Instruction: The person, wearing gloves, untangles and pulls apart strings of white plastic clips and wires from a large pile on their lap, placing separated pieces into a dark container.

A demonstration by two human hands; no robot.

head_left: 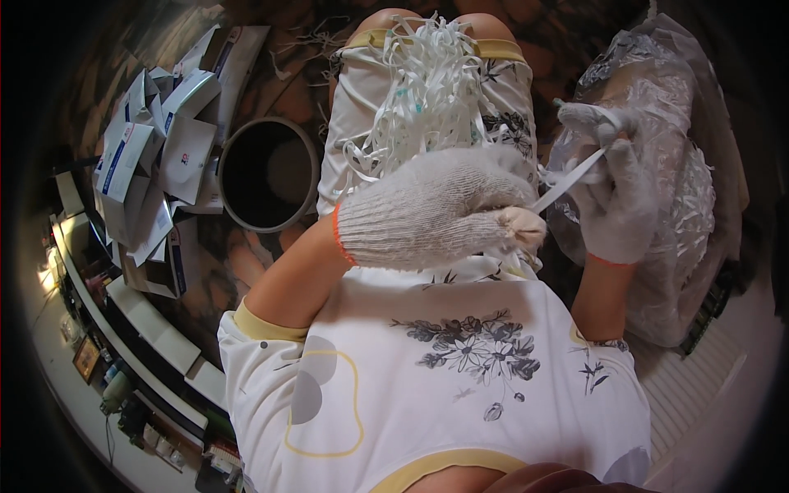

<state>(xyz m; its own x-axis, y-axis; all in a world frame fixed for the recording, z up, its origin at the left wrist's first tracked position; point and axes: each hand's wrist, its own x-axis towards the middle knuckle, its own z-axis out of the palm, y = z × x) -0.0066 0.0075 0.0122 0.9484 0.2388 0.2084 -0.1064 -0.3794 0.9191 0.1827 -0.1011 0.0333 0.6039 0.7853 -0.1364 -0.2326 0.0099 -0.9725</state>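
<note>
A narrow white strip (569,181), flat like a ribbon or elastic band, is stretched between my two hands. My left hand (436,212) wears a knitted white glove with an orange cuff edge. Its fingers are closed in a pinch on the strip's lower end, above my lap. To the right, my right hand (620,197), gloved likewise, pinches the upper end between thumb and fingers. A tangled heap of white strips (431,90) lies on my thighs, just beyond my left hand, with small green bits among them.
A dark round bucket (269,174) stands left of my legs. Beside it is a pile of folded white cardboard boxes (187,156). At the right sits a large clear plastic bag (686,197). Loose strips (316,41) lie on the brown patterned floor. Cluttered shelving (131,361) runs along the left.
</note>
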